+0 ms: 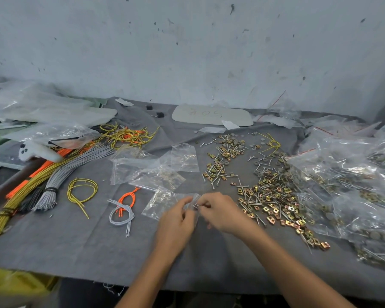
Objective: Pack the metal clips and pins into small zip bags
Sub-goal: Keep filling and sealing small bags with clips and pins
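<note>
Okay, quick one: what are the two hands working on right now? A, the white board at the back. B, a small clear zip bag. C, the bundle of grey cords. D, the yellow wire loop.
B: the left hand and right hand both pinch the small clear zip bag lying on the grey cloth.

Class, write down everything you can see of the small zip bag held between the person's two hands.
The small zip bag is clear, thin, crinkled plastic that glints in the light. It lies nearly flat on the grey cloth, stretching left from the hands. The left hand and right hand pinch its right end, where small metal pieces show at the fingertips. Whether it is sealed, and what is inside it, cannot be told.
</note>
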Available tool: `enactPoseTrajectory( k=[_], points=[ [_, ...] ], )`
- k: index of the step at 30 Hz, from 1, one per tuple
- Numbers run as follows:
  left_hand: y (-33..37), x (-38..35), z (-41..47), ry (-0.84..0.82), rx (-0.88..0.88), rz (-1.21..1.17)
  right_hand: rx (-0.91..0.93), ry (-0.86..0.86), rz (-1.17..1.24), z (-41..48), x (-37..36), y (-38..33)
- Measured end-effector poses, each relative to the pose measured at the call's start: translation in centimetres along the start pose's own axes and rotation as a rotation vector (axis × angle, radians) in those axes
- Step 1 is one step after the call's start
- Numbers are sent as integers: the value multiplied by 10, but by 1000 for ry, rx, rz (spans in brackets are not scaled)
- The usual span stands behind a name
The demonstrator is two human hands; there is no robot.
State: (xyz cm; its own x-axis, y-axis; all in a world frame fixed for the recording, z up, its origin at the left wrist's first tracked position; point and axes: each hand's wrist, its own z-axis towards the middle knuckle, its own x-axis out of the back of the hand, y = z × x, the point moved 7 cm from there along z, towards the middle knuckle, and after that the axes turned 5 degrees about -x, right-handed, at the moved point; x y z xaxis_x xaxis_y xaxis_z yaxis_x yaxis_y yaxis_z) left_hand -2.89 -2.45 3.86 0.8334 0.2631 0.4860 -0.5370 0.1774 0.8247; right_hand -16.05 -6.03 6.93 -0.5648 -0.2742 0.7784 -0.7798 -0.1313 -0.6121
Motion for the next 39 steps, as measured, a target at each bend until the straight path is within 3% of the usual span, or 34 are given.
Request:
enactPoseTrajectory(
  k=[13, 22, 28, 34, 39],
  points=[
    [-3, 4, -1, 52, 54, -147, -77, 279, 143, -13, -1, -15],
    [-1, 7, -8, 109, 49, -113, -118, 282, 200, -16, 0, -9],
    [0, 11, -7, 141, 15, -139, -151, 192, 420, -12, -8, -5],
    [-1, 10, -7, 121, 55, -112, 19, -29, 105, -22, -19, -10],
    [8, 9, -8, 108, 8, -20, 50, 87, 42, -32, 10, 11]
  ],
)
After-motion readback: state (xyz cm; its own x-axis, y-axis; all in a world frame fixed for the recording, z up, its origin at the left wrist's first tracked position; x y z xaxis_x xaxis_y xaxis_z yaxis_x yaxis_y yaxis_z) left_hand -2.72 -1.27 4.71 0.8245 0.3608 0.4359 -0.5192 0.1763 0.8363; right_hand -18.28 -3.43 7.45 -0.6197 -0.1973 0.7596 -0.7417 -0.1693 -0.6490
